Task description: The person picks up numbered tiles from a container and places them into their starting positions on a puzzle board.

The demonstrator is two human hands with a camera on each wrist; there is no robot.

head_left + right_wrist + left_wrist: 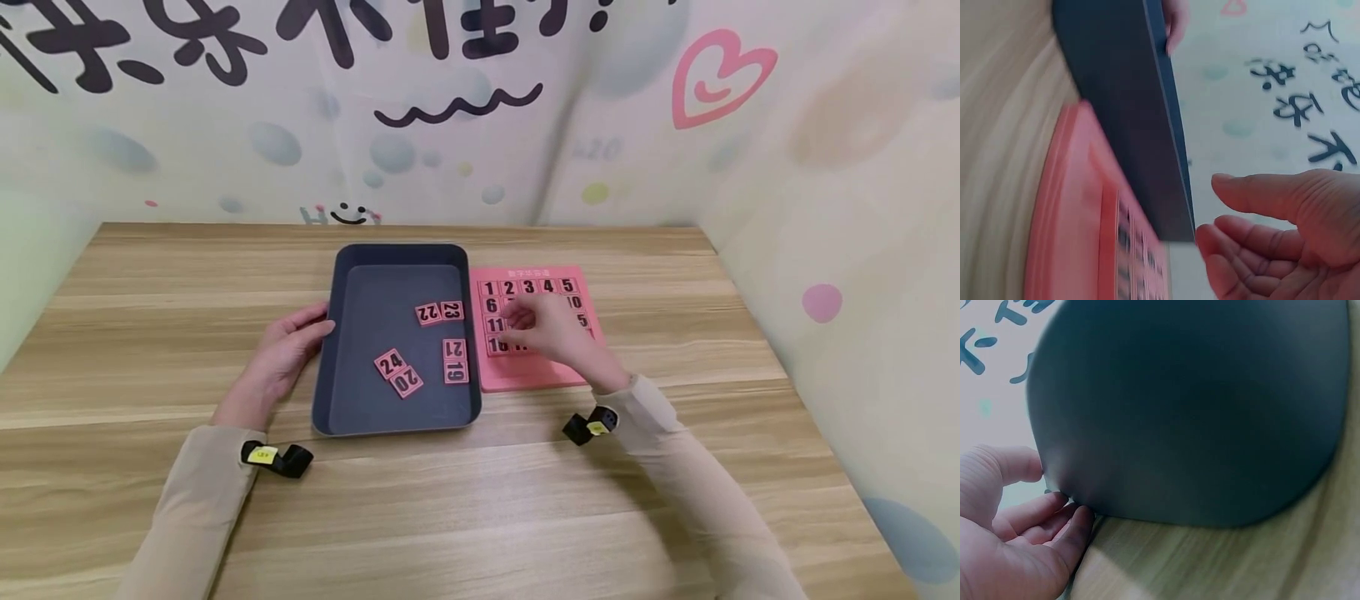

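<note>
My left hand (pixel 281 354) holds the left side of a dark grey tray (pixel 352 400), thumb at the rim; in the left wrist view its fingertips touch the outer wall. Inside the tray lie pink number tiles: 22 (pixel 428 314), 23 (pixel 452 311), 21 (pixel 453 348), 19 (pixel 455 372), 24 (pixel 390 363) and 20 (pixel 407 382). Over a pink number puzzle board (pixel 525 382) hovers my right hand (pixel 551 329), thumb and loosely curled fingers apart with no tile visible between them. It covers part of the numbered rows, whose top row reads 1 to 5.
The tray and board stand side by side on a wooden table (pixel 495 500). A printed wall cloth (pixel 465 167) rises behind the table's back edge and along the right side. Each wrist carries a black camera mount, on the left (pixel 277 457) and the right (pixel 590 425).
</note>
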